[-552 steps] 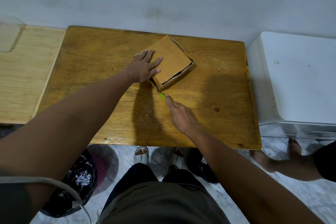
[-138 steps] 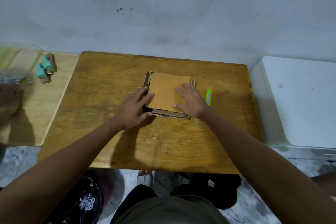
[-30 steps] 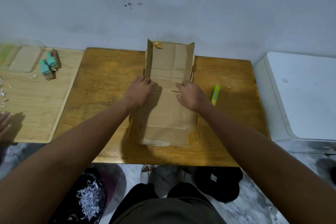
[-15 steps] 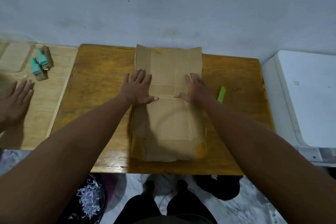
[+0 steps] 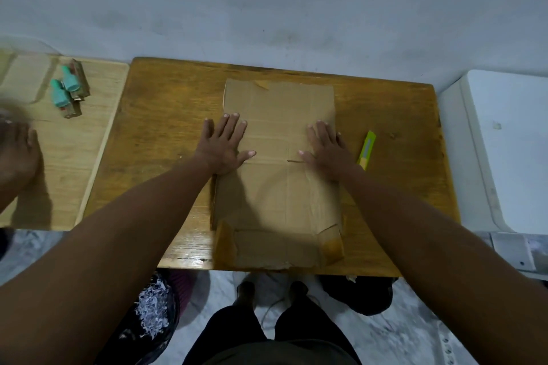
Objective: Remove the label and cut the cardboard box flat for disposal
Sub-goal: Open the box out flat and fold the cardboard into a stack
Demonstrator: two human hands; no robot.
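A pale wall [image 5: 296, 9] fills the top of the head view, and a brown wooden bench [image 5: 166, 133] stands against it, its near edge running across the lower middle of the view. A lighter wooden bench [image 5: 77, 157] butts against its left side, and a white cabinet [image 5: 504, 142] stands just beside its right side. The cardboard box [image 5: 278, 192], cut open and flattened, lies in the middle of the brown bench as one long sheet; its far edge stops short of the wall and its near edge, with torn flaps, reaches the bench's near edge. Bare wood shows on both sides of the sheet, wider on the left. The left hand [image 5: 224, 147] lies palm down, fingers straight and spread, over the sheet's left edge. The right hand [image 5: 324, 149] lies the same way along the sheet's right edge; the two hands are apart and grip nothing. A yellow-green utility knife [image 5: 367, 149] lies on the bench just right of the right hand. On the lighter bench, two teal-capped bottles [image 5: 65, 89] lie near the far edge, and another person's hand [image 5: 17, 151], blurred, rests at the left border. Below the bench, a dark bag of shredded paper [image 5: 151, 311] sits on the marbled floor [image 5: 400, 335].
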